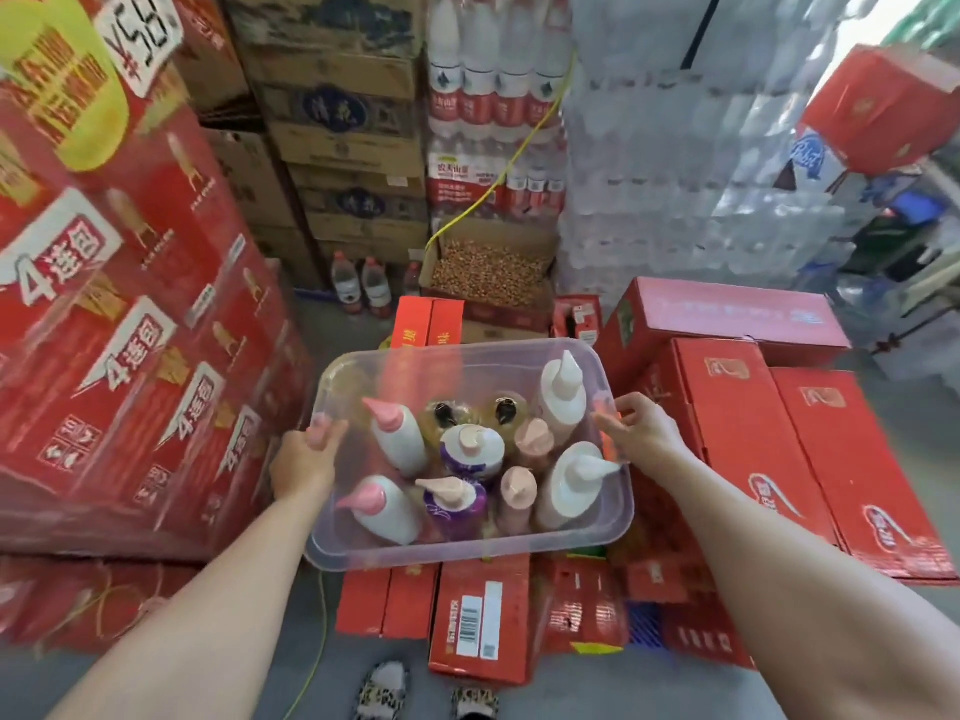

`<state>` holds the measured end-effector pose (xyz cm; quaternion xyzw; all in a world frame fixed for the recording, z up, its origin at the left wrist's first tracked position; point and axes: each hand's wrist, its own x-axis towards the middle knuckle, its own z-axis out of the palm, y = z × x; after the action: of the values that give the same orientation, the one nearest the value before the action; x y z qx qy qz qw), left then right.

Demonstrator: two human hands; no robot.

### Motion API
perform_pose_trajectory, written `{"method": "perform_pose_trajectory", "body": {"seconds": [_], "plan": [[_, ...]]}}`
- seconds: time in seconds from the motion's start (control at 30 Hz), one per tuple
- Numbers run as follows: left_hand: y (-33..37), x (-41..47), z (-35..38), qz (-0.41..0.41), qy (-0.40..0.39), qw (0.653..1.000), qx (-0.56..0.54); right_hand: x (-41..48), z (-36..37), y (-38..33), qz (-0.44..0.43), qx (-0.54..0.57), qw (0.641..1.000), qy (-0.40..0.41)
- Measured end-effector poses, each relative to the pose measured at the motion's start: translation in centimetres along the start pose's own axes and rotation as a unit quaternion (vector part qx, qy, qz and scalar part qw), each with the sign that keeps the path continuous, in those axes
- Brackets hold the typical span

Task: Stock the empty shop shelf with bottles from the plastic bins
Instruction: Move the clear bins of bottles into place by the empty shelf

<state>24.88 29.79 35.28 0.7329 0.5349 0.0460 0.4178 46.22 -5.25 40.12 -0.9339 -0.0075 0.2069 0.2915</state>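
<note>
- Between stacked red cartons (156,356), a clear plastic bin (519,552) is held up, full of upright pump bottles (400,444).
- Each grip holds a side rim: left hand (304,459), right hand (641,433), fingers curled over.
- No shelf shows; stocking seems unstarted.

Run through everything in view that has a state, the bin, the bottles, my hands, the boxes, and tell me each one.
Clear plastic bin: lidless, held at both ends.
Pump bottles: upright inside the bin, pumps on.
Left hand: grips the bin's left rim.
Right hand: grips the bin's right rim.
Cardboard box of nuts: open, full.
Red cartons on the right: closed.
</note>
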Motion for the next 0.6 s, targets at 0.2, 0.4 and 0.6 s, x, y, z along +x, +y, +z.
{"method": "perform_pose_trajectory", "body": {"seconds": [0.2, 0.4, 0.6], "plan": [[-1.4, -2.6, -0.9, -0.019, 0.004, 0.999, -0.032, 0.6, 0.3, -0.5, -0.017, 0.035, 0.999, -0.019], [-5.4, -5.5, -3.0, -0.051, -0.028, 0.998, -0.038, 0.6, 0.8, -2.5, -0.037, 0.013, 0.997, -0.065], [-11.6, -9.7, -6.2, -0.080, -0.008, 0.996, -0.043, -3.5, 2.6, -4.2, -0.055, -0.024, 0.988, -0.140]]}}
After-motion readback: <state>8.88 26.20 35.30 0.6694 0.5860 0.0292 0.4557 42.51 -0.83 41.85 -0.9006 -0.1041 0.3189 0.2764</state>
